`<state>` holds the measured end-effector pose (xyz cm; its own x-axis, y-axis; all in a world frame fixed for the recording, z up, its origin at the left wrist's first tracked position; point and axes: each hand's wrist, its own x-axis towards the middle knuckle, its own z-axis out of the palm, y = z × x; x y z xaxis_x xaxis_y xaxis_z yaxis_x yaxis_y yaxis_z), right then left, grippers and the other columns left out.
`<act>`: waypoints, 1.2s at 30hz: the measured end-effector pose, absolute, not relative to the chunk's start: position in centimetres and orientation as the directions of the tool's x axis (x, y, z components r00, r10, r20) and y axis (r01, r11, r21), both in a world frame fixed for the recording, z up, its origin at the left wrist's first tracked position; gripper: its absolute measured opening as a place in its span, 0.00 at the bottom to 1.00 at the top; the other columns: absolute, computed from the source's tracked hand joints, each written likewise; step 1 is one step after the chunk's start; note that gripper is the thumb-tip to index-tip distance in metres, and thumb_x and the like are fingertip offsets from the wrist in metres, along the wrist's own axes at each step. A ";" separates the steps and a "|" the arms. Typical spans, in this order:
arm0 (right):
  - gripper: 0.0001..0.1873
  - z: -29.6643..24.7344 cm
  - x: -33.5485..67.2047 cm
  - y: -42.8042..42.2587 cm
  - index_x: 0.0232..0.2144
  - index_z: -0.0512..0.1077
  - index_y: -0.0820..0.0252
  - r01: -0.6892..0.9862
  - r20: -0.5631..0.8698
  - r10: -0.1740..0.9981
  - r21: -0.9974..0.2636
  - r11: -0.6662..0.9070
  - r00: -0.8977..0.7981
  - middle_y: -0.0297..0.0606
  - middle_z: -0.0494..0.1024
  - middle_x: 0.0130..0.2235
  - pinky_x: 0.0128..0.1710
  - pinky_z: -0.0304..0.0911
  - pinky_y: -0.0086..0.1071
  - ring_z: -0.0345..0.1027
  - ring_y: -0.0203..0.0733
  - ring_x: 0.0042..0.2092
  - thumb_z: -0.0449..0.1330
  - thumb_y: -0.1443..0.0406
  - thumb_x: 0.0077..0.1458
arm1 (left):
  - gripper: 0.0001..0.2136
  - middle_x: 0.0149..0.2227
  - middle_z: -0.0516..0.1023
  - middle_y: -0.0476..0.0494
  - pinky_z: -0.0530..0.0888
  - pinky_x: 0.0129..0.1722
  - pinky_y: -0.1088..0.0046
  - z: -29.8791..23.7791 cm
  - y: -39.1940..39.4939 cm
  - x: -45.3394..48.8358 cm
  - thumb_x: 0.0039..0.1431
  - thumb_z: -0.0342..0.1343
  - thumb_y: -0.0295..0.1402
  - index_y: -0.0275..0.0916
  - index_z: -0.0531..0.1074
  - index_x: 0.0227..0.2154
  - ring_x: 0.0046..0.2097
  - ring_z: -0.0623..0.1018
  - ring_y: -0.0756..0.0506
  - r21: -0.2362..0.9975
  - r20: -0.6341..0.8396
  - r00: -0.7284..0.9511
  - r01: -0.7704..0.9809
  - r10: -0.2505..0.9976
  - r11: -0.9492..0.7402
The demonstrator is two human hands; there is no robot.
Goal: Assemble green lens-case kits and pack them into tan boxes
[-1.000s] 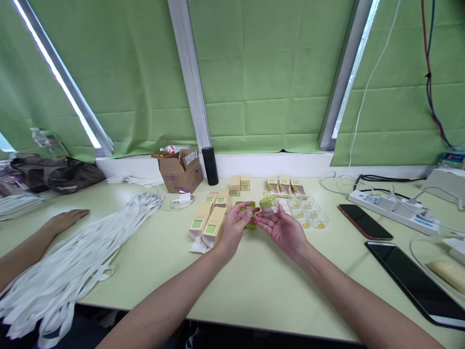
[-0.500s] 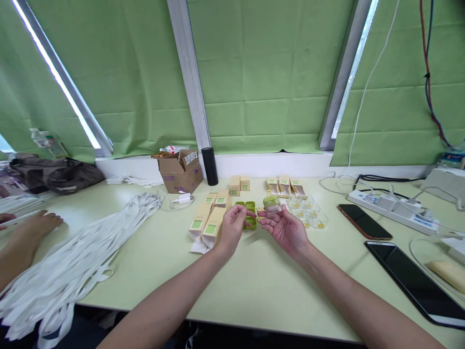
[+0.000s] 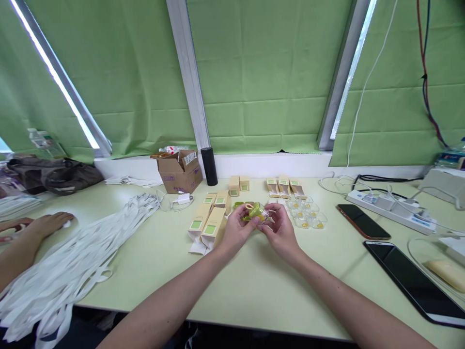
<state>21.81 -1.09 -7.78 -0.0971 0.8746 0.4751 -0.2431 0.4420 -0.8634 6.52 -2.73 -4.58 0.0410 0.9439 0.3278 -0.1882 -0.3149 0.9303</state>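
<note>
Left-hand fingers [image 3: 251,224] and right-hand fingers [image 3: 277,209] pinch the tilted green-topped container [image 3: 257,211] between them.

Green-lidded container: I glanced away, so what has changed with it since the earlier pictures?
The container, before in the right hand alone, has moved left and tipped, its green lid towards the left hand, which has also taken hold. The cream boxes, clear plastic pieces and phones stayed put.
</note>
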 end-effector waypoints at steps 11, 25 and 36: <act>0.14 -6.6 27.1 4.4 0.43 0.78 0.53 0.514 0.620 0.779 -0.701 0.494 0.097 0.44 0.81 0.49 0.54 0.67 0.53 0.71 0.56 0.53 0.54 0.69 0.62 | 0.21 0.48 0.83 0.37 0.73 0.56 0.56 -5.7 -3.1 5.6 0.54 0.74 0.37 0.44 0.83 0.52 0.50 0.78 0.34 0.872 0.400 0.086 0.271 0.913 -0.408; 0.19 -3.9 26.0 12.9 0.46 0.82 0.64 0.943 0.119 0.956 -0.173 0.284 -0.266 0.53 0.81 0.56 0.63 0.50 0.53 0.59 0.63 0.65 0.52 0.63 0.68 | 0.20 0.49 0.81 0.38 0.64 0.60 0.51 -4.2 -4.6 6.3 0.62 0.68 0.38 0.42 0.77 0.55 0.54 0.75 0.34 0.492 0.237 0.419 0.726 0.877 -0.480; 0.24 -3.8 25.7 14.7 0.53 0.80 0.62 0.970 -0.014 0.974 -0.091 0.223 -0.225 0.56 0.78 0.61 0.67 0.44 0.58 0.57 0.64 0.69 0.47 0.60 0.73 | 0.17 0.45 0.83 0.39 0.64 0.53 0.55 -4.7 -4.4 6.6 0.63 0.68 0.38 0.40 0.78 0.52 0.52 0.76 0.33 0.398 0.239 0.481 0.743 0.843 -0.538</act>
<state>25.66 14.73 -3.77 -0.2254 0.9742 -0.0137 0.9705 0.2233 -0.0910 6.61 -4.38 -4.71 0.4815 0.8431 0.2394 0.7435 -0.5375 0.3979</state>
